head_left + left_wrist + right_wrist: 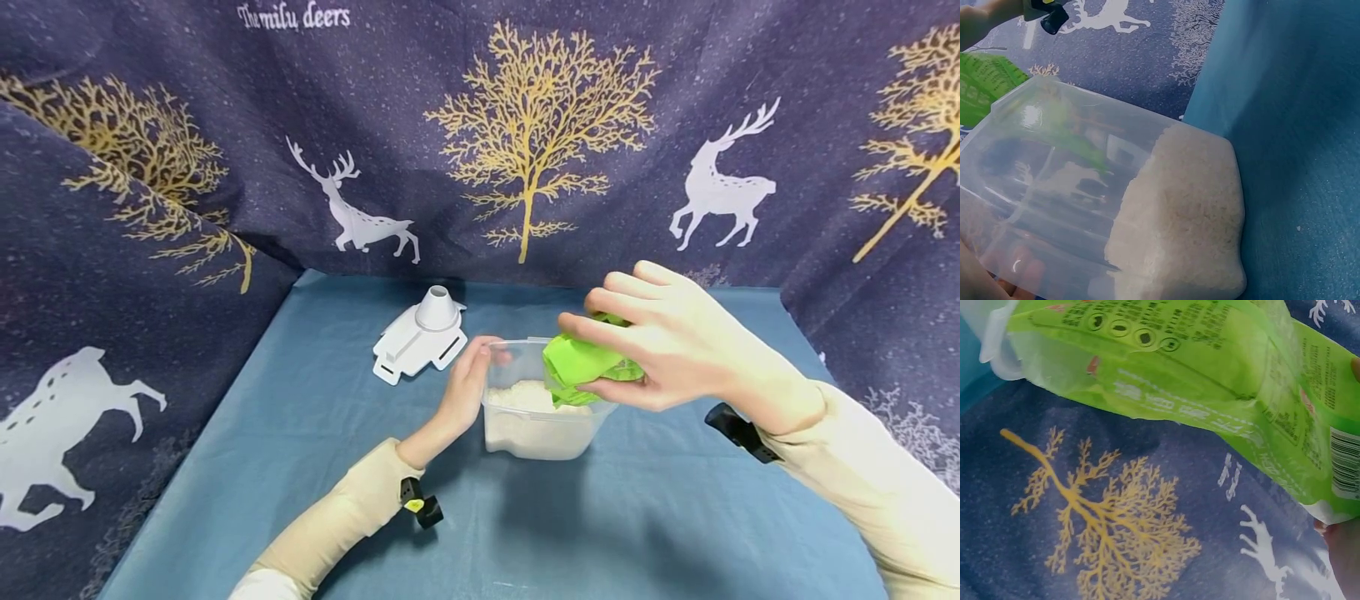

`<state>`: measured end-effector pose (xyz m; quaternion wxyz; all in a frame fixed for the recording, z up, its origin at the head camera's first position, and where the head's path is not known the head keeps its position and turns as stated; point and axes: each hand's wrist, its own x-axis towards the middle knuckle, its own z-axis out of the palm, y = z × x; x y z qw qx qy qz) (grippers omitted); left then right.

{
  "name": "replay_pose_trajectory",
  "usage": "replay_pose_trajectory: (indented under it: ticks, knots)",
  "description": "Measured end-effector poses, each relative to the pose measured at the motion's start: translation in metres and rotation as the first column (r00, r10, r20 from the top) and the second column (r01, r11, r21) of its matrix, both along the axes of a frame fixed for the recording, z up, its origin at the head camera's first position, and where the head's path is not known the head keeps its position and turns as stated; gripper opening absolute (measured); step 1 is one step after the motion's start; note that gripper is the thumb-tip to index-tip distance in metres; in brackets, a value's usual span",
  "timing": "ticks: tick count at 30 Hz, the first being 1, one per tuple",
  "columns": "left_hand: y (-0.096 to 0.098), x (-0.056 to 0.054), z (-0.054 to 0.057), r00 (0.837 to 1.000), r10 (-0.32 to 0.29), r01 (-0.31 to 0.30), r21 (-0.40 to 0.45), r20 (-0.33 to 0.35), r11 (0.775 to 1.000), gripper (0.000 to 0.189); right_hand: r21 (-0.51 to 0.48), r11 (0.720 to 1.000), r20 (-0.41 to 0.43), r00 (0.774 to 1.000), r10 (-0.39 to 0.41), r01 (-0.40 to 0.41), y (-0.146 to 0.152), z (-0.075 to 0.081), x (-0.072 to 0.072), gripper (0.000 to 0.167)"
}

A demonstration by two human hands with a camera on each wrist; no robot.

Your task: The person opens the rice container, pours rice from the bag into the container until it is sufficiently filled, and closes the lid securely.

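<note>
A clear plastic container (536, 437) with white rice (1179, 219) in its lower part stands on the cloth in front of me. My left hand (465, 387) holds it at the left side, fingers wrapped toward the far wall. Above its right half, my right hand (660, 342) grips a crumpled green printed bag (581, 362) from above. The bag's lower end reaches down inside the rim, close over the rice. In the right wrist view the bag (1166, 369) stretches toward the container, and a barcode shows near the hand.
A white lid (412, 342) with a cone-shaped spout lies behind the left hand, to the container's left. Blue cloth (465, 533) covers the table. A dark curtain (450, 208) printed with deer and trees hangs along the back and sides.
</note>
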<state>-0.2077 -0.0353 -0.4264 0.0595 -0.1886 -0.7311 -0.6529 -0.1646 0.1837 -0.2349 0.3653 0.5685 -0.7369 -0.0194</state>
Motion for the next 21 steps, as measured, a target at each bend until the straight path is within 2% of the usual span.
replay_pose_trajectory:
  ticks: [6, 12, 16, 21]
  knots:
    - [0.002, 0.000, 0.000, 1.000, 0.006, -0.006, 0.013, 0.007, 1.000, 0.035, 0.096, 0.995, 0.013, 1.000, -0.014, 0.013, -0.018, 0.003, -0.001, 0.045]
    - [0.002, -0.002, -0.002, 1.000, 0.012, -0.012, 0.002, 0.005, 1.000, 0.036, 0.144, 0.989, -0.006, 1.000, 0.018, -0.017, -0.035, 0.000, -0.002, 0.047]
    - [0.001, -0.001, -0.002, 1.000, 0.023, -0.023, -0.003, -0.004, 1.000, 0.035, 0.123, 0.992, 0.001, 1.000, 0.030, -0.030, -0.035, -0.001, -0.002, 0.045]
    - [0.001, -0.001, -0.002, 1.000, 0.015, -0.015, 0.015, 0.000, 1.000, 0.034, 0.058, 0.998, 0.060, 0.998, 0.019, -0.023, -0.025, -0.002, -0.005, 0.043]
